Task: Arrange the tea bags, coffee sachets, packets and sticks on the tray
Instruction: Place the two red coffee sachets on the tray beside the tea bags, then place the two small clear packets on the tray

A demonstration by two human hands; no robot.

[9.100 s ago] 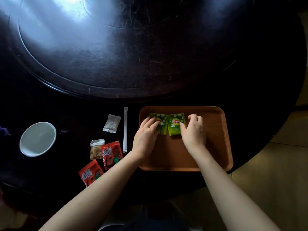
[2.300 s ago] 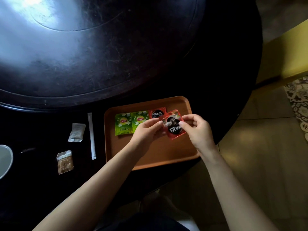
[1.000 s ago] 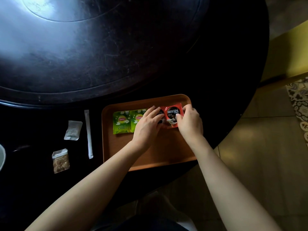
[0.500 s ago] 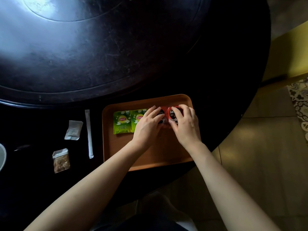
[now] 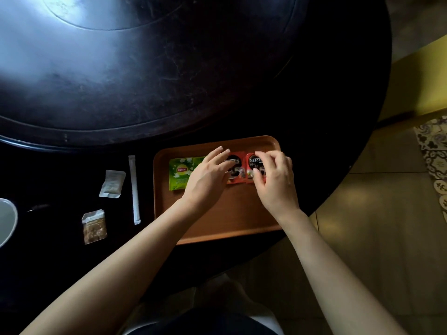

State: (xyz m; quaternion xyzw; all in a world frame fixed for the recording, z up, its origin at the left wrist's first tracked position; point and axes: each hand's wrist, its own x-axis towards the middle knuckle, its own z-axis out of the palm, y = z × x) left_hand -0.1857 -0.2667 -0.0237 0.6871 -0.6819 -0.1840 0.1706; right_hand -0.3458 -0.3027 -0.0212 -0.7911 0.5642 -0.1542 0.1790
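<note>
A brown tray (image 5: 217, 226) sits at the table's near edge. Along its far side lies a row: a green Lipton tea bag (image 5: 180, 174), a second green tea bag (image 5: 199, 160) mostly under my hand, and two red Nescafe coffee sachets (image 5: 235, 165) (image 5: 251, 163). My left hand (image 5: 208, 175) lies flat with fingers apart over the second tea bag and the left sachet. My right hand (image 5: 273, 180) curls its fingertips and thumb onto the right sachet, which lies flat. Left of the tray lie a white stick (image 5: 134, 189), a white packet (image 5: 112, 183) and a clear packet with brown contents (image 5: 94, 227).
The dark round table (image 5: 169, 68) has a raised centre disc. A white cup (image 5: 6, 221) stands at the left edge of the view. The table edge and tiled floor (image 5: 375, 213) run close to the tray's right side.
Both red sachets have gone from the table onto the tray beside the tea bags. In the last second my right hand set the second sachet flat; my left hand has shifted slightly left.
</note>
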